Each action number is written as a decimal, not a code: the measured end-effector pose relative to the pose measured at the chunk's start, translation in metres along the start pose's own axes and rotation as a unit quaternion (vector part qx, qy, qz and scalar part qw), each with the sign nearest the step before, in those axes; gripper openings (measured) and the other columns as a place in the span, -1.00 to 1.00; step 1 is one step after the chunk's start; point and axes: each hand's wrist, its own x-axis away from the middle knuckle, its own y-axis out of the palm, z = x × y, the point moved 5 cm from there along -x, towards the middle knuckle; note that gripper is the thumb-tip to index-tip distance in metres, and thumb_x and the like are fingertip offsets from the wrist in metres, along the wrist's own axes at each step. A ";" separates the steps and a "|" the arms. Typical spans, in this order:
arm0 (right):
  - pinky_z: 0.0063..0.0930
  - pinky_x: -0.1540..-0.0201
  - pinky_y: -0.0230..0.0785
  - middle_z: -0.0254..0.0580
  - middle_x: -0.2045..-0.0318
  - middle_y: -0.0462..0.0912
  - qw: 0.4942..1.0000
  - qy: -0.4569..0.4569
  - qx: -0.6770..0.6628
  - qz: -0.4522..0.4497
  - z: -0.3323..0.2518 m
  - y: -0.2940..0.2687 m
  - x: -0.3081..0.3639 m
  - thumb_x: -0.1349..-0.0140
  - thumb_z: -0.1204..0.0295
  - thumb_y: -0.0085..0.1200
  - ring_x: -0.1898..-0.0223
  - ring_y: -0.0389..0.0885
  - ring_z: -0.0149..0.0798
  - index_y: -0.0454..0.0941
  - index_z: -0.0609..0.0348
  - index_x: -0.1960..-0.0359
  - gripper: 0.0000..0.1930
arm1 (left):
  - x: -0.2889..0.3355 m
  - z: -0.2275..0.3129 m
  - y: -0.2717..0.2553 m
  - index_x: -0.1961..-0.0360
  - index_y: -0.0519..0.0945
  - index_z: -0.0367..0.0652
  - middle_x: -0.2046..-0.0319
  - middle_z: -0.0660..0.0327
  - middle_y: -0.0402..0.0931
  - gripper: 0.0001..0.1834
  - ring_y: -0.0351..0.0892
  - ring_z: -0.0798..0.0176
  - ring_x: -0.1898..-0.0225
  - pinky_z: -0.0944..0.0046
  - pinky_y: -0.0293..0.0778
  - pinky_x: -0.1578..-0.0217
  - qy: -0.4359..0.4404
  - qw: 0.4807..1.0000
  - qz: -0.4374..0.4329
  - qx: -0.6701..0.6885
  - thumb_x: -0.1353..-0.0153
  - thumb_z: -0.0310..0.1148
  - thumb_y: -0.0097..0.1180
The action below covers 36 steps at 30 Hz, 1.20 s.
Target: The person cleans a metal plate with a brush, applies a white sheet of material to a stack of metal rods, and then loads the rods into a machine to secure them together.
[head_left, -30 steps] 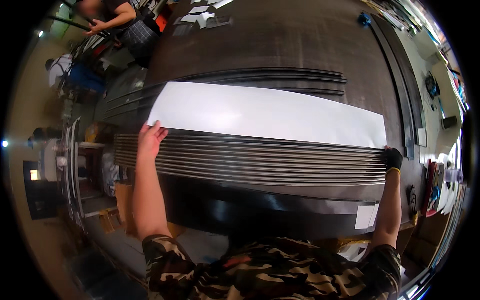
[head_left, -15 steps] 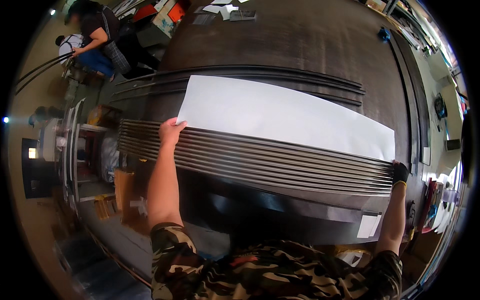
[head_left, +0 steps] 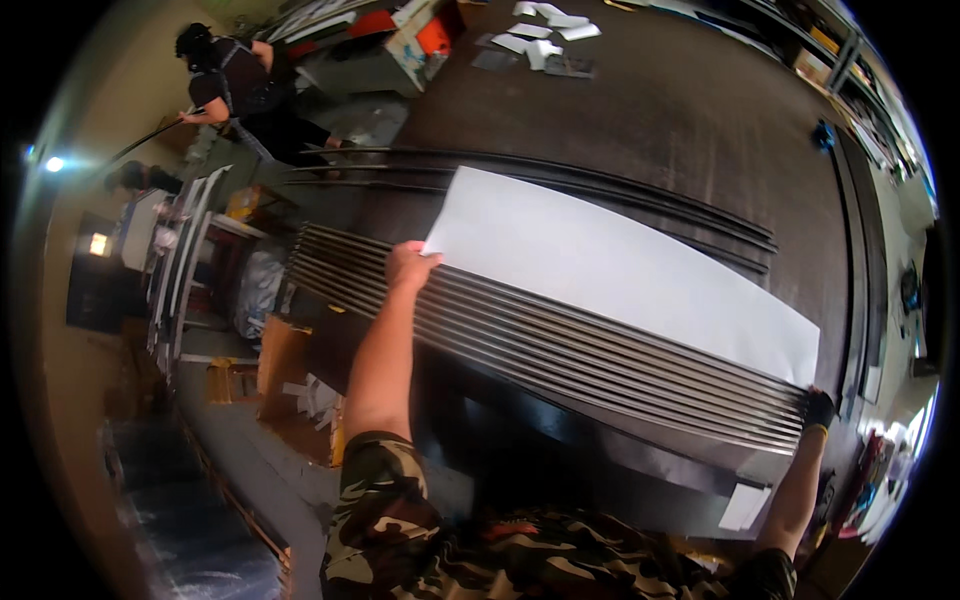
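A long white sheet lies slantwise over the far edge of a row of slim metal tubes. My bare left hand pinches its near left corner, thumb on top. At the near right corner, by the tube ends, is my right hand in a dark glove; it appears closed on the sheet, though its fingers are partly hidden. The tubes lie side by side across a dark table, running out to the left past my left hand.
Beyond the sheet lie several dark rods. White paper pieces are scattered at the table's far side. A cardboard box stands on the floor at left. At far left a co-worker holds a long dark rod.
My view has turned, so the table and tubes sit more tilted and further right. Both hands keep to the same sheet corners. The co-worker at far left stands more upright.
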 end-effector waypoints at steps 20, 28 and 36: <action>-0.14 0.10 0.55 0.02 0.34 0.75 0.923 -0.140 0.356 0.034 0.011 0.005 -0.037 -0.30 0.04 0.12 0.26 0.72 0.05 0.73 0.16 0.25 -0.60 | 0.023 0.004 -0.028 -0.11 0.63 -0.10 -0.16 0.01 0.50 -0.27 0.52 -0.02 -0.17 0.05 0.48 -0.14 -0.096 0.993 0.075 -0.007 0.13 -0.08 0.56; -0.23 -0.03 0.45 0.05 0.08 0.73 0.930 -0.010 -0.052 0.364 0.003 -0.080 0.047 -0.45 0.07 -0.03 0.13 0.67 -0.10 0.65 0.33 -0.01 -0.50 | 0.116 -0.036 -0.135 0.10 0.69 -0.17 0.29 0.06 0.72 -0.63 0.71 0.02 0.22 0.08 0.57 0.17 -0.072 0.948 0.296 0.091 -0.31 -0.07 0.22; -0.30 0.05 0.38 -0.30 0.14 0.57 0.647 -0.114 -0.454 -0.602 -0.305 0.217 0.497 -0.45 0.07 -0.03 0.07 0.53 -0.23 0.51 0.11 0.12 -0.66 | 0.352 0.084 0.036 -0.14 0.58 -0.17 0.23 0.17 0.71 -0.52 0.70 0.26 0.18 0.23 0.57 0.07 0.154 0.909 -0.119 0.369 -0.43 -0.01 0.08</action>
